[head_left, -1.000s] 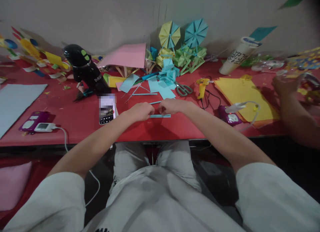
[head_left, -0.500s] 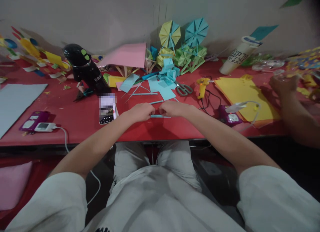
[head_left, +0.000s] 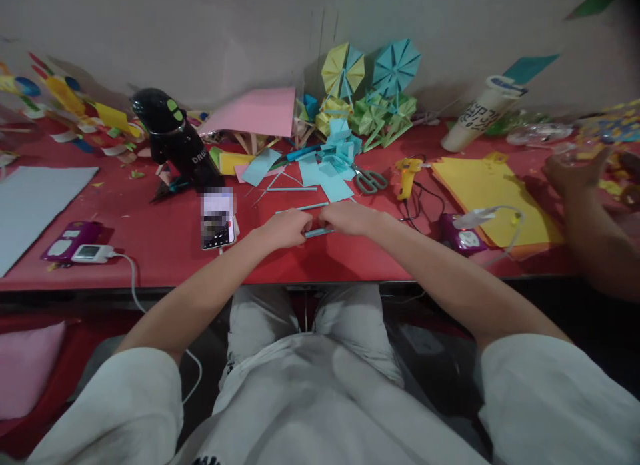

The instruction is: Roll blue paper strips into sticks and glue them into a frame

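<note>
Two bare hands work at a thin blue strip at the frame's centre.
The strip (head_left: pixel 319 232) could crease or slip if the fingers press unevenly. Its long axis runs left to right, right end tilted slightly up the frame. The left hand (head_left: pixel 289 226) pinches its left end; the right hand (head_left: pixel 347 218) is curled beside it, its hold hidden, so I cannot tell.

Desk (head_left: pixel 165 270), approx. mid of front edge: L hand (head_left: pixel 294 227) curls at end of thin blue strip (head_left: pixel 319 233); R hand (head_left: pixel 345 218), fingers bent, right by it, grip unclear. Phone (head_left: pixel 219 219) L of both, nr front edge, blk bottle (head_left: pixel 176 141) behind. Scissors (head_left: pixel 371 181) + yellow glue gun (head_left: pixel 407 175) R of ctr. Paper fans (head_left: pixel 395 68), pink sheet (head_left: pixel 255 111) nr back edge.
</note>
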`<state>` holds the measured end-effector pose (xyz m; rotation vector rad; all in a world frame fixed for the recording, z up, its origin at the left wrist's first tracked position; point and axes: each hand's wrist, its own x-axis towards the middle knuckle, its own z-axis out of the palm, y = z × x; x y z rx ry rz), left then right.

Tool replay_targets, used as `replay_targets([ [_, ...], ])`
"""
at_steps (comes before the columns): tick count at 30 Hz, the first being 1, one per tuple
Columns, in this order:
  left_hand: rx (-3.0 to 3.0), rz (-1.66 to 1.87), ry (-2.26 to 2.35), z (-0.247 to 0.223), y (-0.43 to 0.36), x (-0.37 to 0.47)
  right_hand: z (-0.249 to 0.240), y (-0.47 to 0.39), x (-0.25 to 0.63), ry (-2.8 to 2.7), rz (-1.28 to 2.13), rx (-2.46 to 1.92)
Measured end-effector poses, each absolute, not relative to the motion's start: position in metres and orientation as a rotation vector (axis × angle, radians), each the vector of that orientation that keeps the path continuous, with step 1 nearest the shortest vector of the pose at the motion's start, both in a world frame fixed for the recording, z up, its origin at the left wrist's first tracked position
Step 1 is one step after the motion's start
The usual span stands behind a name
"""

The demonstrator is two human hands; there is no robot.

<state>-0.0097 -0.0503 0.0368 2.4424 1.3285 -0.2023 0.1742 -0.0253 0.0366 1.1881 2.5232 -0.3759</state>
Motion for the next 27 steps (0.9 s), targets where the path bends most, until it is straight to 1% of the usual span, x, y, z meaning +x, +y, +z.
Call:
replay_targets([
  [7,2.42,-0.21,1.347,0.041,-0.045,-0.004,0.04,-0.026,0.176,2.515,-0.389,1.196],
  [11,2.332,-0.187,1.32,0.041,-0.04,0.002,0.044,-0.025,0.178,2.47,-0.337,1.221],
  [20,2.005,-0.059,1.332,0.024,-0.033,0.014,0.046,-0.02,0.187,2.476,-0.278,1.189],
  [27,1.995,0.054,1.314,0.025,-0.05,0.024,0.043,-0.021,0.192,2.556,-0.276,1.14],
])
